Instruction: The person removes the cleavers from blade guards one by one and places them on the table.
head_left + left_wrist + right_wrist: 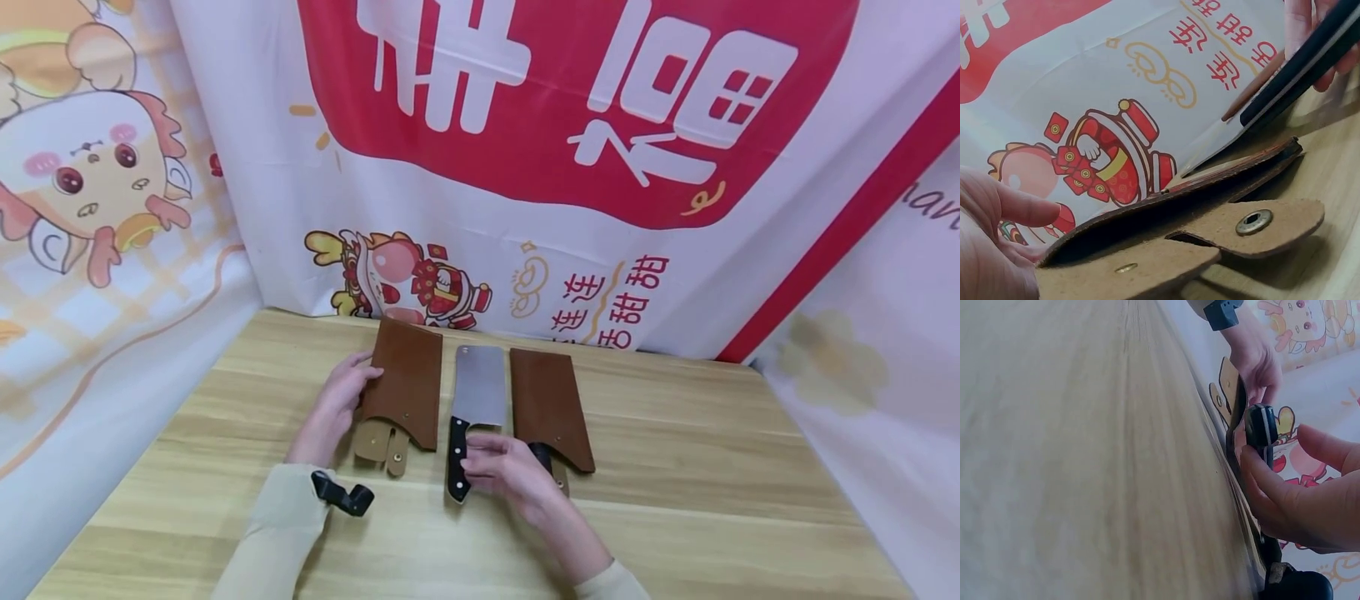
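Observation:
A cleaver [480, 385] with a wide steel blade and a black riveted handle [457, 462] lies in the middle of the wooden table. My right hand [510, 475] is at this handle, its fingertips touching the side; the right wrist view shows the thumb standing apart from it. My left hand [348, 387] holds a brown leather knife sheath [408, 383] by its left edge, thumb on the upper face. In the left wrist view the sheath's mouth gapes, with two tan flaps [1272, 228] loose, one bearing a metal snap [1254, 222].
A second brown sheath [547, 400] lies right of the cleaver, with a black piece [540, 454] at its lower end, partly behind my right hand. A printed curtain [525, 208] hangs along the table's [712, 467] back edge.

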`<move>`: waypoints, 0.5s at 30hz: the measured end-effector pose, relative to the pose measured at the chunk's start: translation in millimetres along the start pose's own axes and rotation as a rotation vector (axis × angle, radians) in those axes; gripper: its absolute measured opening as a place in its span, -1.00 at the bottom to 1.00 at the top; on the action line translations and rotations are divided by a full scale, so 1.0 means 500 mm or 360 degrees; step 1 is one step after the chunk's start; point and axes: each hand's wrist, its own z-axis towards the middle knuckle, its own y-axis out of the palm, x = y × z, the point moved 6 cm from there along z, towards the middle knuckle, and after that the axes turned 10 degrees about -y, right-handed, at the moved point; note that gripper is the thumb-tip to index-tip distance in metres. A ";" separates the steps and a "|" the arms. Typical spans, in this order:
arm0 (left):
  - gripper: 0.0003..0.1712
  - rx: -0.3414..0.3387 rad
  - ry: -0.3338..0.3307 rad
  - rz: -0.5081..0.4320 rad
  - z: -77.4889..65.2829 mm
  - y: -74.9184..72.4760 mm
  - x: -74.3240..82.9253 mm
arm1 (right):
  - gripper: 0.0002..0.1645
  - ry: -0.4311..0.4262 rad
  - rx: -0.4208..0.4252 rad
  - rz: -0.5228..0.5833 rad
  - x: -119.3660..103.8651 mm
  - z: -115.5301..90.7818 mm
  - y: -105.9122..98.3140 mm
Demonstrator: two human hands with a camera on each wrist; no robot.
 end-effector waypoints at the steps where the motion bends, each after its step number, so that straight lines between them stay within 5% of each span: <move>1: -0.24 0.0001 0.0001 0.0008 0.000 0.001 0.001 | -0.33 -0.0004 -0.0007 -0.0001 0.000 0.000 0.001; 15: -0.27 -0.0017 0.0013 0.0039 -0.002 0.008 0.004 | -0.37 0.0006 -0.0123 -0.0024 0.002 -0.001 0.009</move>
